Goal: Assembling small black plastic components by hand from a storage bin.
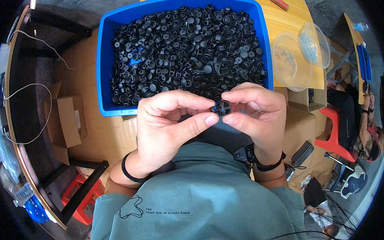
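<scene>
Between both hands, in front of my chest, is a small round black plastic part (221,108) with slots in its side. My left hand (170,121) pinches its left side between thumb and forefinger. From the other side my right hand (258,108) grips it with thumb and fingertips. Just beyond the hands stands a blue plastic bin (101,76), heaped with black plastic caps and slotted rings (189,47). A bit of blue (135,58) shows among the pieces at the left.
On the yellow table (298,8), right of the bin, are two clear round tubs (289,79) with small pieces inside. A red-handled screwdriver (277,1) lies farther back. Cardboard boxes (68,121) stand at the left. Another person (366,129) sits at the far right by a red stool (336,139).
</scene>
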The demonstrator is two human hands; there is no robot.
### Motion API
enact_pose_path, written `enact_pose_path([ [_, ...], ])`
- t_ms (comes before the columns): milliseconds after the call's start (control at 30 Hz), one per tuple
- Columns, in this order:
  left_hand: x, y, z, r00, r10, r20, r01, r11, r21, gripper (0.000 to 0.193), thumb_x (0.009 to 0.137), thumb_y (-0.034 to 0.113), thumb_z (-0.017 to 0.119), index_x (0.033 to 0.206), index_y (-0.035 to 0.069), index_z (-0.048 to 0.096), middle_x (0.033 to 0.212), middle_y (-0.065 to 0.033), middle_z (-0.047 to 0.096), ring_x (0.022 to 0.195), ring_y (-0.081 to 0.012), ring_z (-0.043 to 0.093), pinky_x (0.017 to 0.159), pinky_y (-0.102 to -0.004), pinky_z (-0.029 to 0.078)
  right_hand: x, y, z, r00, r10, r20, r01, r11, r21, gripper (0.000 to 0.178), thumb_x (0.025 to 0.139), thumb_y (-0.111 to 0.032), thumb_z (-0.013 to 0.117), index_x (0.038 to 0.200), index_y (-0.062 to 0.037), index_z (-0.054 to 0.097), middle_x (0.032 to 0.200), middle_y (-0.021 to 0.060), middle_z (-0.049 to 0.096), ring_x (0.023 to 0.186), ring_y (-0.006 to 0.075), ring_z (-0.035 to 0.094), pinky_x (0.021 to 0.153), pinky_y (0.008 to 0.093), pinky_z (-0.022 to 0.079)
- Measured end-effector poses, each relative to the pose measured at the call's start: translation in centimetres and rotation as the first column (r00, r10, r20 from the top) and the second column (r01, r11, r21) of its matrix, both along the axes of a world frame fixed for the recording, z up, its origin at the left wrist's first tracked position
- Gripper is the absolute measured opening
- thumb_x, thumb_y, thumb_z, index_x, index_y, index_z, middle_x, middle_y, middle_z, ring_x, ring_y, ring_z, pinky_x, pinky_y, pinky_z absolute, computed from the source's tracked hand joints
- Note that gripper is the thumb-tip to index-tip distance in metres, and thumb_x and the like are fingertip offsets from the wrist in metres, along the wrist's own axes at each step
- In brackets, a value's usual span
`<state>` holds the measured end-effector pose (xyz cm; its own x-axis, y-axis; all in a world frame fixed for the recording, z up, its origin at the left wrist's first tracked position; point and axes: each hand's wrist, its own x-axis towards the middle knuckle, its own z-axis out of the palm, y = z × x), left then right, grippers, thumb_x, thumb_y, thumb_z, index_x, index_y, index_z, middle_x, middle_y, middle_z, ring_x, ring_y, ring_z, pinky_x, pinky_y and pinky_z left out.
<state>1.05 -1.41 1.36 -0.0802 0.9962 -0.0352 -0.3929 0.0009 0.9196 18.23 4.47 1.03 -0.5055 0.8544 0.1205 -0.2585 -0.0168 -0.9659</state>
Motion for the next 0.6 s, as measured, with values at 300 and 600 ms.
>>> enact_pose_path([
  [300, -0.2, 0.2, -0.3, 0.999, -0.028, 0.017, 0.028, 0.999, -0.042, 0.017, 0.074, -0.007, 0.069, 0.090, -0.005, 0.065, 0.086, -0.0122, 0.067, 0.079, -0.0142, 0.064, 0.072, -0.0253, 0.053, 0.0, 0.0, 0.6, 0.961, -0.123, 0.249, 0.035, 0.943, 0.332, 0.030, 0.067, 0.000, 0.074, 0.096, -0.0012, 0.067, 0.082, 0.0106, 0.064, 0.070, 0.0175, 0.062, 0.059, 0.0264, 0.049],
  [600, -0.3, 0.1, -0.7, 1.000, -0.015, 0.018, 0.016, 0.997, -0.072, 0.017, 0.073, -0.006, 0.070, 0.090, -0.004, 0.066, 0.084, -0.0115, 0.067, 0.079, -0.0143, 0.065, 0.073, -0.0250, 0.053, -1.4, -1.7, 0.9, 0.857, -0.397, 0.328, 0.083, 0.735, 0.672, 0.027, 0.071, 0.000, 0.068, 0.098, 0.0001, 0.065, 0.085, 0.0131, 0.063, 0.069, 0.0237, 0.062, 0.059, 0.0291, 0.051],
])
